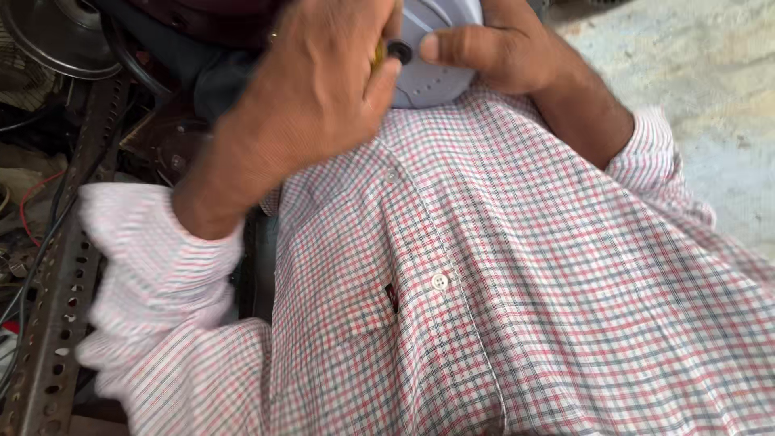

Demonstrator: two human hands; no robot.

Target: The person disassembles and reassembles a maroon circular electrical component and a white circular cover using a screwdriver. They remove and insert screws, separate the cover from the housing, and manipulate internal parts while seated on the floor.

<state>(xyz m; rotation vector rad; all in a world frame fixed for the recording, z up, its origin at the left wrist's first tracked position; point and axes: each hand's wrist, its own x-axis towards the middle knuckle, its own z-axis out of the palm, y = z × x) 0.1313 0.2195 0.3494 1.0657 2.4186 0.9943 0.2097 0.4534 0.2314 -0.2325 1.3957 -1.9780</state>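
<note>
left hand [315,89] was curled w/ fingers pressed together around a thin yellowish tool [379,55], prob. a screwdriver handle, only a sliver showing betw. the fingers. tool tip sat right at a small dark round hub [400,52] on a pale grey-blue domed housing [432,73], which lay against the person's chest at the top of the view, just above the checked shirt [500,274].

right hand [492,48] was on the other side of the housing, thumb stretched flat across the dome w/ its tip just beside the hub; the other fingers wrapped behind, hidden, so its grip on the housing looked pressed closed around it. housing was thus betw. both hands, hub in the gap betw. left fingers and right thumb.

to the left: a perforated metal angle bar [56,291], loose wires [36,218], a dark round metal disc [56,32]. bare concrete floor [710,97] at the right.
</note>
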